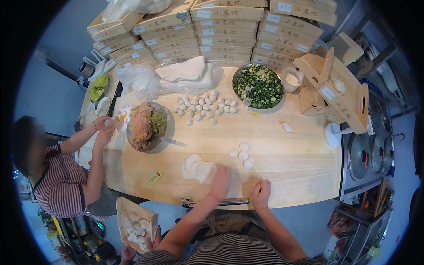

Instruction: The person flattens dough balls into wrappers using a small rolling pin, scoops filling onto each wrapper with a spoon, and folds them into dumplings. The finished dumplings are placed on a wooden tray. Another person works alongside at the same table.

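Flat round dough wrappers (204, 172) overlap in a pile on the wooden worktable (291, 159). My left hand (221, 182), blurred, reaches over the pile's right edge; whether its fingers pinch a wrapper is hidden. To its right, my right hand (261, 193) is curled like a fist near the table's front edge. Anything inside that fist is hidden from me. Several flattened dough pieces (243, 155) lie just beyond my hands. Farther back are many small dough balls (205, 106). A metal bar (232, 201) runs along the front edge between my forearms.
Left stands a bowl of meat filling (142, 129) with a spatula (170, 141); a co-worker (63, 185) handles dough beside it. Below, another person's hands (154, 238) hold a wooden tray (121, 215) of dumplings. A bowl of chopped greens (258, 86) and stacked wooden boxes (228, 33) stand behind.
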Demonstrator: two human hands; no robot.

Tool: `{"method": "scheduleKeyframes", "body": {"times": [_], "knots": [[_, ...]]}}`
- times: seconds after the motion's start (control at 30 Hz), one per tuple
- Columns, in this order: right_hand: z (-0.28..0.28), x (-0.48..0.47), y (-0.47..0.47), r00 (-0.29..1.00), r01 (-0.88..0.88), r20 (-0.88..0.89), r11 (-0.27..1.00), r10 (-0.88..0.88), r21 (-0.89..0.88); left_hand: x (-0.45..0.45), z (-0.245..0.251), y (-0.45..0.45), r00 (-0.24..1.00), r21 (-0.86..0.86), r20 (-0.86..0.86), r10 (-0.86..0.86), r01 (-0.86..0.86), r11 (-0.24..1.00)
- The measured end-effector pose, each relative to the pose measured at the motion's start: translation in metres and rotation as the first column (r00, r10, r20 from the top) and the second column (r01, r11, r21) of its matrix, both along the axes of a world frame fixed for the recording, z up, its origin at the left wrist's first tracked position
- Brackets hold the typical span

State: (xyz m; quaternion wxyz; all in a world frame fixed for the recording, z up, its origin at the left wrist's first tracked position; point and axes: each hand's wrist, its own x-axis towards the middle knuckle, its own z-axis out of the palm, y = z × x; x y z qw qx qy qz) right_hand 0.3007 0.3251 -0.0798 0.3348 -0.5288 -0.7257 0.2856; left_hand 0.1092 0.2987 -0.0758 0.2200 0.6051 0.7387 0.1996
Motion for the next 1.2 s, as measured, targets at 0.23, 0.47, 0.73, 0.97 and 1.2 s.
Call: {"method": "scheduleKeyframes", "body": {"times": [0.23, 0.47, 0.73, 0.97, 1.2], "knots": [[-0.005, -0.027, 0.048, 0.987, -0.163, 0.023, 0.968, 0.162, 0.191, 0.023, 0.013, -0.036, 0.981, -0.031, 0.101, -0.168, 0.171, 0.985], [-0.007, -0.060, 0.081, 0.967, -0.236, 0.128, 0.964, 0.220, 0.126, -0.012, 0.006, 0.000, 0.942, 0.016, 0.328, -0.073, 0.072, 0.997], [-0.006, -0.027, 0.044, 0.994, -0.091, -0.032, 0.957, 0.104, 0.275, 0.010, 0.020, -0.041, 0.987, -0.089, 0.158, 0.029, -0.015, 0.996], [0.004, -0.041, 0.051, 0.993, -0.116, 0.044, 0.980, 0.110, 0.163, -0.013, 0.014, -0.021, 0.982, -0.002, 0.144, -0.124, 0.126, 0.992], [0.001, -0.027, 0.041, 0.994, -0.112, 0.003, 0.982, 0.113, 0.152, 0.011, 0.017, -0.036, 0.992, -0.127, 0.124, -0.018, 0.034, 0.991]]}}
